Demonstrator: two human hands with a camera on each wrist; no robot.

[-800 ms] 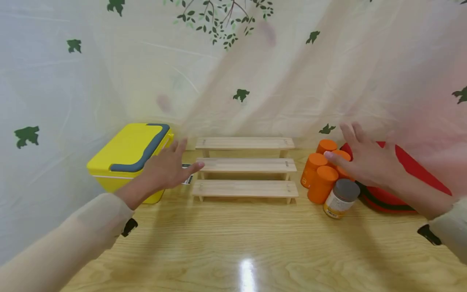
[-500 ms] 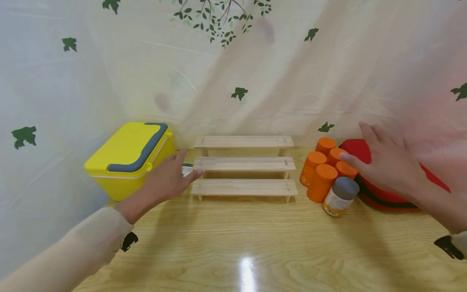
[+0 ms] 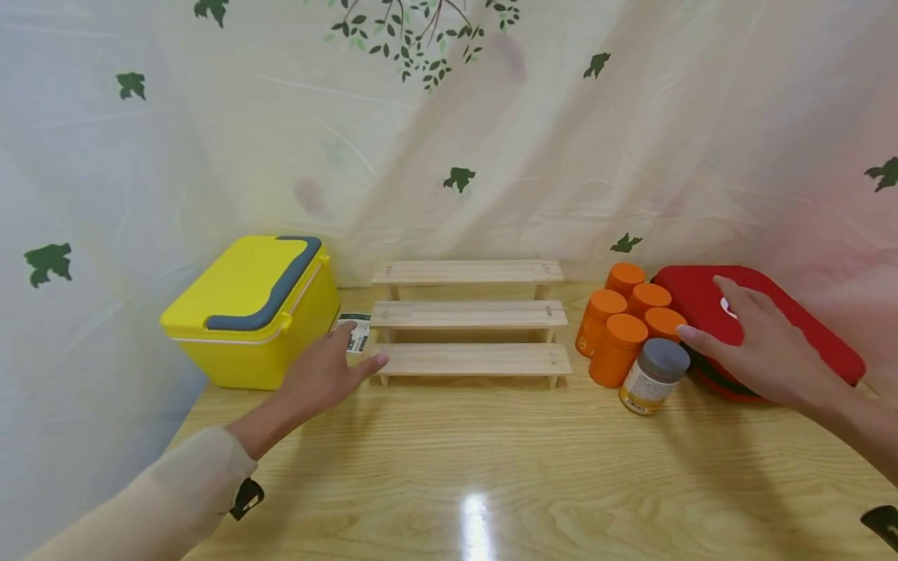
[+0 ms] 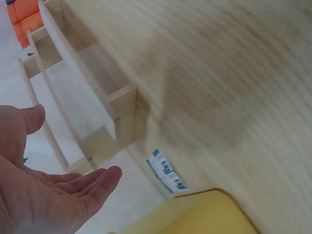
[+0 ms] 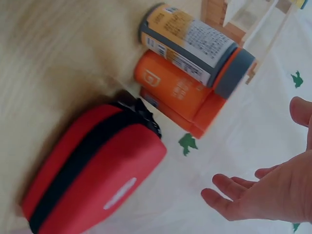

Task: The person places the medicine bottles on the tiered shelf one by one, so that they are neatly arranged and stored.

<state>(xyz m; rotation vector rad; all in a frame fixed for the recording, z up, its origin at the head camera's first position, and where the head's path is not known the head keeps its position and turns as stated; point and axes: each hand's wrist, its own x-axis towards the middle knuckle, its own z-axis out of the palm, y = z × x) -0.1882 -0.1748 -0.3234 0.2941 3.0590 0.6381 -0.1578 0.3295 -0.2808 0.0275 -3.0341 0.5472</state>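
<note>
My left hand (image 3: 323,380), empty with fingers extended, hovers between the yellow box (image 3: 238,284) and the left end of the three-tier wooden rack (image 3: 470,359). In the left wrist view that hand (image 4: 58,185) is beside the rack (image 4: 78,73). My right hand (image 3: 768,351) hangs over the red case (image 3: 835,343), its thumb close to several orange-lidded bottles (image 3: 617,351) and a grey-lidded bottle (image 3: 652,378). The right wrist view has the right hand (image 5: 268,187) holding nothing, apart from the red case (image 5: 126,170) and the grey-lidded bottle (image 5: 190,44).
A printed white card (image 3: 356,333) lies on the wooden table (image 3: 435,467) between the yellow box and the rack. Behind everything hangs a pale cloth (image 3: 393,156) with green leaf prints.
Both hands have moved lower in the head view, toward the near side. The right hand has also shifted right, uncovering more of the bottles and the red case's top.
</note>
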